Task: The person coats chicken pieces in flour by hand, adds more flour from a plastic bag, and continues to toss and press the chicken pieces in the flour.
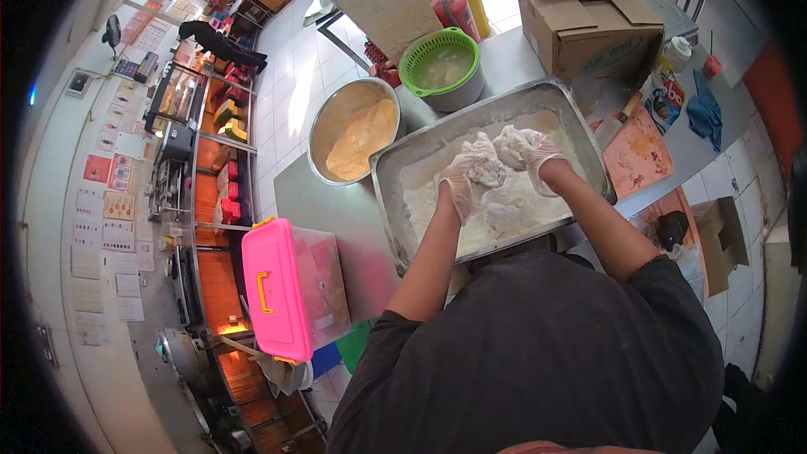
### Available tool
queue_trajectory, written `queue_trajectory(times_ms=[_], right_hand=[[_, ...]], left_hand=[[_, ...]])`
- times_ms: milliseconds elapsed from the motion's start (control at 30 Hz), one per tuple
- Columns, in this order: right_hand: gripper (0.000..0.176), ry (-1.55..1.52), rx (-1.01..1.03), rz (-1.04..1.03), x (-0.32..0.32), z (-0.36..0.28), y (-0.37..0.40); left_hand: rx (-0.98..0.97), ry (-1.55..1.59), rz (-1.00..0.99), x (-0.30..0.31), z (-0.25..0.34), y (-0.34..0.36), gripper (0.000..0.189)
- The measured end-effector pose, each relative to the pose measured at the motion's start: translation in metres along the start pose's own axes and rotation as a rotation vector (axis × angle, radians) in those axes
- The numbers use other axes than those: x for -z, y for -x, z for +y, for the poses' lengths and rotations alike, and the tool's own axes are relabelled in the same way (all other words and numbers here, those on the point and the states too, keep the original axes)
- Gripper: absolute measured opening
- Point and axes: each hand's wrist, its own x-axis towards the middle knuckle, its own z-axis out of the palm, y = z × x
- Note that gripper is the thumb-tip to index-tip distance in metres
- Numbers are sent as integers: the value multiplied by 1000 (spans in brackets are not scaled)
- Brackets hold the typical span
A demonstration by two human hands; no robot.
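Observation:
A large metal tray [391,210] of white flour [437,214] lies on the table in front of me. My left hand [458,189], in a clear plastic glove, is closed on a lumpy flour-coated piece [481,161] held over the flour. Gloved the same way, my right hand [545,160] grips another flour-coated piece [513,145] close beside it. What lies under the coating cannot be made out. Nearer to me, a further whitened lump [503,217] rests in the flour.
Left of the tray stands a metal bowl [318,136] of orange-tan powder; behind it, a green strainer [408,76] sits in a pot of cloudy liquid. A cardboard box [580,29], a pink cutting board [639,151] and a blue cloth [704,113] are right. A pink-lidded bin [282,290] stands left.

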Motion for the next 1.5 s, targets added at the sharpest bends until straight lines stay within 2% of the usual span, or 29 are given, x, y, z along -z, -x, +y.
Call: queue_trajectory(times_ms=[67, 167, 267, 300, 367, 467, 567, 633, 667, 700, 733, 800, 833, 867, 900, 933, 967, 1033, 1067, 1133, 1167, 1200, 1267, 1300, 1367, 1400, 1467, 1500], right_hand=[[32, -353, -9, -2, 2, -12, 2], [25, -55, 516, 198, 1, -24, 12], [24, 667, 882, 322, -15, -34, 29], [25, 818, 976, 185, -18, -30, 32], [22, 851, 792, 113, -27, -22, 31], [19, 483, 672, 208, -14, -21, 11], [27, 265, 219, 152, 13, -41, 22], [27, 273, 304, 234, 24, -20, 12], [26, 188, 227, 171, 33, -16, 15], [25, 103, 152, 115, 39, -23, 24], [31, 217, 389, 177, 40, -13, 31], [38, 998, 772, 360, 62, 47, 6], [44, 733, 414, 184, 58, 2, 37], [44, 755, 539, 162, 63, 8, 37], [41, 880, 494, 193, 62, -4, 45], [39, 968, 702, 281, 65, 36, 17], [37, 880, 664, 351, 61, 64, 5], [42, 807, 318, 220, 51, 9, 43], [44, 668, 286, 266, 47, -3, 62], [41, 679, 258, 278, 44, -15, 74], [39, 689, 245, 269, 39, -17, 76], [36, 877, 286, 263, 35, -13, 64], [30, 1282, 351, 256, 14, 6, 35], [27, 1246, 427, 276, 8, 12, 30], [23, 1167, 586, 286, -7, 22, 22], [24, 1184, 588, 251, -9, 24, 20], [25, 1237, 586, 196, 7, 25, 11], [25, 1240, 584, 233, 8, 35, 2]], left_hand=[[18, 132, -87, 2, 3, 5, 13], [-26, 77, -46, 28, -11, -25, 13], [18, 15, 83, 70, -32, -73, 23], [3, 26, 86, 57, -35, -66, 24], [-27, 47, 93, 22, -35, -44, 25], [91, -160, 119, 57, -39, -75, 26], [-59, -160, 55, 68, -27, -78, 30], [-239, -891, 241, 63, -16, -93, 27], [-441, -1437, 157, 61, -11, -96, 28], [-736, -1958, 198, 57, -6, -97, 29], [-1210, -2610, 4, 53, -3, -91, 34], [-754, -2519, -56, 97, -24, -119, 49], [-434, -2430, -141, 86, -27, -115, 55], [-174, -2998, -342, 124, -48, -161, 56], [-171, -3010, -444, 125, -54, -163, 55], [-68, -2915, -320, 137, -60, -186, 55], [-145, -2739, -249, 119, -50, -171, 45], [-303, -2362, -174, 73, -26, -125, 41], [-253, -2090, -136, 92, -20, -145, 39], [-204, -1512, -64, 127, -6, -179, 35], [-113, -1351, 16, 115, -6, -161, 34], [-15, -1197, 104, 96, -13, -147, 33], [11, -943, 74, 81, -40, -135, 31], [26, -818, 70, 79, -49, -128, 29], [-112, -846, 96, 78, -64, -113, 27], [-185, -856, 122, 81, -64, -106, 26], [-71, -1077, 268, 67, -38, -90, 26], [-2, -1185, 339, 58, -31, -82, 25]])
